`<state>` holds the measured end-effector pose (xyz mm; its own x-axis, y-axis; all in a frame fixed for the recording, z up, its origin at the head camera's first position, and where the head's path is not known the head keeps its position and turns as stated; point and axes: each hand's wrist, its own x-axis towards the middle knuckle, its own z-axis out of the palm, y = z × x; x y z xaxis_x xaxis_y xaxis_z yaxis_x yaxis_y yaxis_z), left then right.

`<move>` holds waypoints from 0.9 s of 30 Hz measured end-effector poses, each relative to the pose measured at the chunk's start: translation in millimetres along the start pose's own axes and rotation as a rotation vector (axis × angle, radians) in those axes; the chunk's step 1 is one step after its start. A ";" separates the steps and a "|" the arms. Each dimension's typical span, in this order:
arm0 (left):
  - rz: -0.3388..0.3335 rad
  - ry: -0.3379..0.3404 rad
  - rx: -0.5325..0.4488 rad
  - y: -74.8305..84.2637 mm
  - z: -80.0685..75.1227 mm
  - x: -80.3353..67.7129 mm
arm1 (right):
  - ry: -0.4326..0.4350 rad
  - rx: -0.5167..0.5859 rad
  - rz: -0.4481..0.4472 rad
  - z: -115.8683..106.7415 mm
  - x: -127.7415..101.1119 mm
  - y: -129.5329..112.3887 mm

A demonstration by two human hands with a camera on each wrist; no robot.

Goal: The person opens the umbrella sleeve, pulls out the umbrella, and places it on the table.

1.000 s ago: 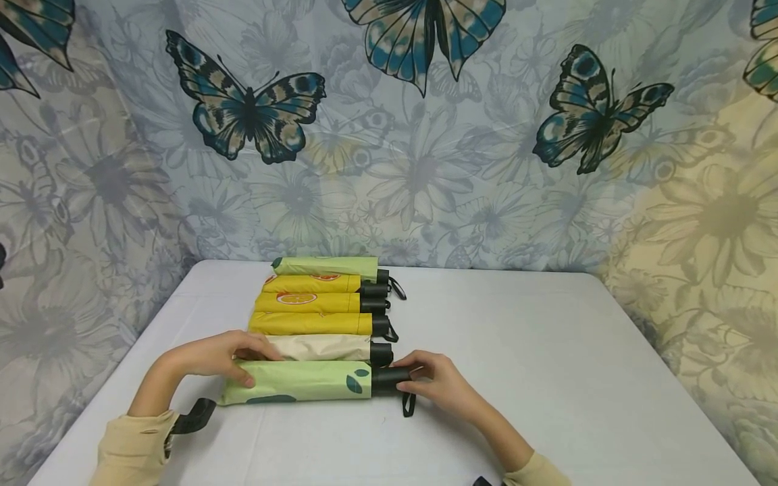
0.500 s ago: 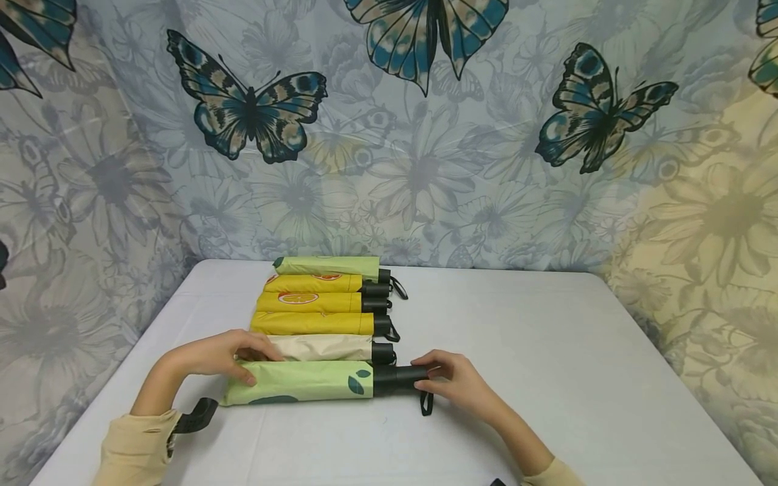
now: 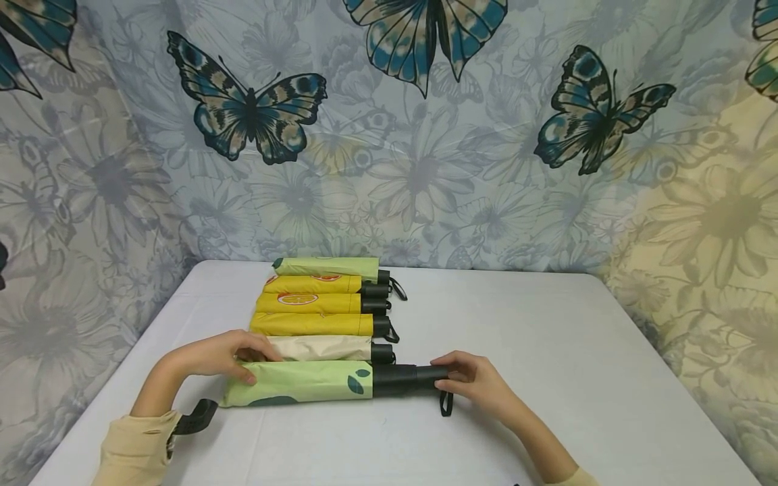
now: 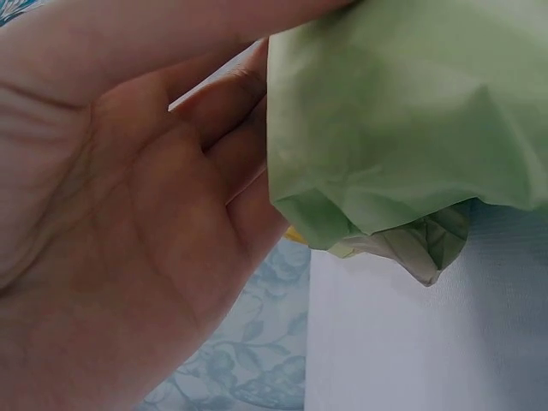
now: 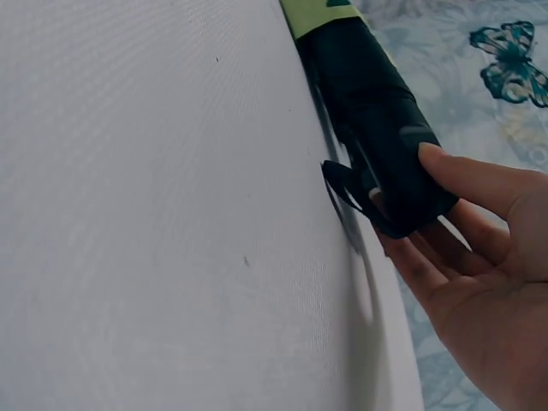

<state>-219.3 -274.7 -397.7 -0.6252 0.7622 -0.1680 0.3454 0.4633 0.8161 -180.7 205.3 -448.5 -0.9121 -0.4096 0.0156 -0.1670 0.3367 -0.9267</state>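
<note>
Umbrellas lie in a row near the surface's (image 3: 547,351) left side, six of them, handles pointing right. The nearest, a green umbrella (image 3: 298,382), sits closest to the front edge, touching the cream one (image 3: 322,347) behind it.

The left hand (image 3: 225,356) curls over the canopy end of the green umbrella, thumb on one side and fingers wrapped behind, as the left wrist view confirms: green fabric (image 4: 402,120) bunched against the palm. The right hand (image 3: 477,381) grips the black handle (image 3: 407,380) at its far tip, fingers curled round it, with the wrist strap (image 3: 446,403) dangling just below onto the surface.

Compared with a second ago, the handle has slid well out to the right: then it ended close beside the sleeve, now a long black shaft section shows between sleeve and right hand. The left hand and the canopy have not shifted. Judging by that, the right hand is drawing the telescopic shaft out while the left anchors the body, so the umbrella looks partway extended, the canopy not yet unwrapped.

Three yellow umbrellas (image 3: 313,324) and another green one (image 3: 328,267) lie untouched toward the back edge.
</note>
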 end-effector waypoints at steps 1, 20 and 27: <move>0.000 0.001 -0.001 0.1 0.1 0.2 | 0.000 0.008 0.004 -1.2 -1.0 0.3; 0.006 0.005 -0.025 -1.5 0.6 0.7 | 0.164 0.104 0.242 -10.6 -19.3 -1.0; -0.008 0.007 -0.029 -1.3 -0.1 1.4 | 0.234 0.181 0.235 -15.5 -26.5 -0.7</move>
<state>-220.6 -274.2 -398.9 -0.6327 0.7553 -0.1711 0.3196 0.4559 0.8307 -162.2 229.0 -442.5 -0.9820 -0.1274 -0.1391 0.1065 0.2346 -0.9662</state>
